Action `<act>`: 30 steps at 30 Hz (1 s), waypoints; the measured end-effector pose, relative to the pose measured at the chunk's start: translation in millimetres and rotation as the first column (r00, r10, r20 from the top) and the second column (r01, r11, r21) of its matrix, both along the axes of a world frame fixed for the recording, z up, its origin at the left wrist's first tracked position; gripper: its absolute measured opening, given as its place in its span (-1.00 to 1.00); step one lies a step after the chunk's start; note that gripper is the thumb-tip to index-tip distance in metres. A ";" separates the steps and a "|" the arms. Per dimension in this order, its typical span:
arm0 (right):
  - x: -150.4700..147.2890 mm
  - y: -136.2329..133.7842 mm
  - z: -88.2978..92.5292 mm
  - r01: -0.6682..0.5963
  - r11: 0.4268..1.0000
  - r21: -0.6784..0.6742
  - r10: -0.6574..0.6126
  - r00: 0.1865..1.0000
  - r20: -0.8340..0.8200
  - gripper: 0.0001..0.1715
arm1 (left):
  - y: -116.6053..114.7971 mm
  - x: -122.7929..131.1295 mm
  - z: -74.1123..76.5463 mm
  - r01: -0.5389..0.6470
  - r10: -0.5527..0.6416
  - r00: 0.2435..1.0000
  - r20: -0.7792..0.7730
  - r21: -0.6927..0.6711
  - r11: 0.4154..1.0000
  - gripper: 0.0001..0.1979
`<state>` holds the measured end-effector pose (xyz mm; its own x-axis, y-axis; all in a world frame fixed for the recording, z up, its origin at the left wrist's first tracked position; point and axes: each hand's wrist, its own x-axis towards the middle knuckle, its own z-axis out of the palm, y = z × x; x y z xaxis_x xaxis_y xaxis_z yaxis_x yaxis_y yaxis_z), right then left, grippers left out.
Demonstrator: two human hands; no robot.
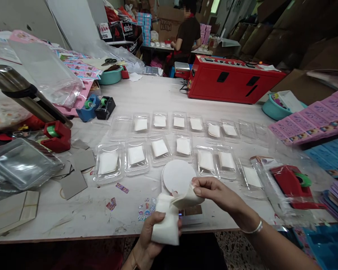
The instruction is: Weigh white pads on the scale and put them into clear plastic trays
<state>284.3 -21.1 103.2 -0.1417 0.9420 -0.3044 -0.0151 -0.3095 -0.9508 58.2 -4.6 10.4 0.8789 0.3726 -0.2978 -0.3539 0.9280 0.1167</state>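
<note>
Low in front of me, my left hand (150,234) is closed around a thick stack of white paper pieces (166,228), thumb on top. Several pieces at the stack's upper end are bent away and pinched between the thumb and fingers of my right hand (214,190). Just beyond both hands stands a small scale with a round white plate (178,174); the papers partly cover its front. Two rows of clear plastic trays (121,176) lie past the scale, most with a small white paper stack (108,162) inside. Small printed stickers (147,210) lie left of my hands.
A red machine (231,80) stands at the back right. Red tape dispensers (58,137) sit on both sides. Grey cards (73,183) and plastic covers lie left; pink printed cards (318,112) are stacked right. Another person (187,32) works at a far table.
</note>
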 end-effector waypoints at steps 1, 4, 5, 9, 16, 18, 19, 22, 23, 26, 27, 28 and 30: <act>5.7 6.5 -1.6 -0.040 0.999 -0.024 0.040 0.999 -0.002 -0.61 | 0.6 -6.7 -3.6 -0.013 0.013 1.000 0.011 0.001 1.000 -0.21; 16.8 27.7 -9.7 -0.163 0.981 -0.109 0.169 0.984 0.048 -0.62 | 4.7 -24.9 -8.6 -0.049 0.048 0.998 0.037 0.042 0.998 -0.16; 18.6 34.6 -12.8 -0.186 0.975 -0.124 0.199 0.974 0.105 -0.64 | 6.6 -29.3 -8.1 -0.054 0.051 0.997 0.055 0.061 0.997 -0.15; 20.7 57.5 -21.2 -0.214 0.975 -0.066 0.217 0.826 0.521 -0.79 | 14.5 -32.5 0.0 -0.030 0.006 0.985 0.172 0.136 0.990 -0.17; 22.1 81.4 -24.2 -0.313 0.950 -0.008 0.186 0.543 0.819 -0.78 | 26.0 10.1 7.9 0.038 -0.059 0.991 0.116 0.169 0.985 -0.04; 22.1 83.8 -27.6 -0.341 0.940 0.002 0.175 0.487 0.856 -0.77 | 29.1 20.9 9.3 0.054 -0.067 0.994 0.089 0.141 0.988 -0.03; 21.9 84.2 -29.7 -0.360 0.933 0.015 0.162 0.455 0.876 -0.76 | 30.4 24.3 10.2 0.060 -0.071 0.994 0.082 0.127 0.990 -0.03; 20.4 83.1 -36.4 -0.437 0.896 0.074 0.099 0.359 0.928 -0.72 | 33.0 27.9 13.1 0.062 -0.070 0.995 0.070 0.106 0.992 -0.03; 19.9 82.4 -38.1 -0.460 0.883 0.091 0.074 0.329 0.942 -0.71 | 33.3 27.7 13.8 0.063 -0.070 0.996 0.063 0.105 0.993 -0.03; 19.6 79.8 -40.0 -0.475 0.872 0.120 0.010 0.262 0.965 -0.75 | 32.9 28.0 14.3 0.055 -0.061 0.997 0.048 0.105 0.993 -0.04; 20.2 78.6 -39.3 -0.463 0.877 0.129 -0.004 0.262 0.965 -0.79 | 32.6 28.8 14.3 0.052 -0.057 0.997 0.045 0.107 0.993 -0.05; 21.3 77.1 -37.7 -0.443 0.885 0.142 -0.016 0.275 0.961 -0.81 | 32.4 29.9 14.7 0.050 -0.054 0.998 0.038 0.112 0.993 -0.05; 25.3 72.0 -32.3 -0.386 0.907 0.172 -0.042 0.322 0.946 -0.71 | 32.4 31.0 17.5 0.045 -0.048 0.999 0.018 0.124 0.991 -0.06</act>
